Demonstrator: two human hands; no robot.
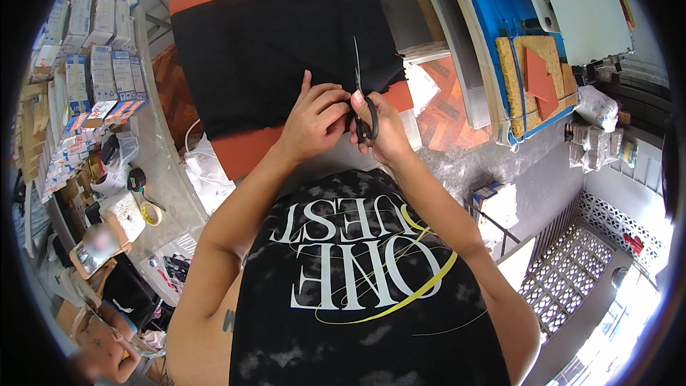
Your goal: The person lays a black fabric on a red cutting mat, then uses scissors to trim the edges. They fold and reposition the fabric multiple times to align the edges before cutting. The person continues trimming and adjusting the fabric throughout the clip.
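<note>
A wide piece of black cloth (264,43) lies over an orange-red surface (232,157) in front of me. My left hand (314,120) rests at the cloth's near edge. One finger stretches out flat, while the others curl toward the scissors and seem to pinch the cloth; the thumb is hidden. In my right hand (387,127) is a pair of scissors (369,125) with dark handles. Their slim metal blades point away from me over the cloth, right beside my left fingertips. Whether the blades are parted is hard to make out.
Stacked white-and-blue boxes (103,75) fill shelving at the left. A yellow tape roll (151,213) lies below them. On the right, a blue-covered table (493,7) carries a tan board (518,78) with orange pieces. Another person (103,343) sits at the lower left.
</note>
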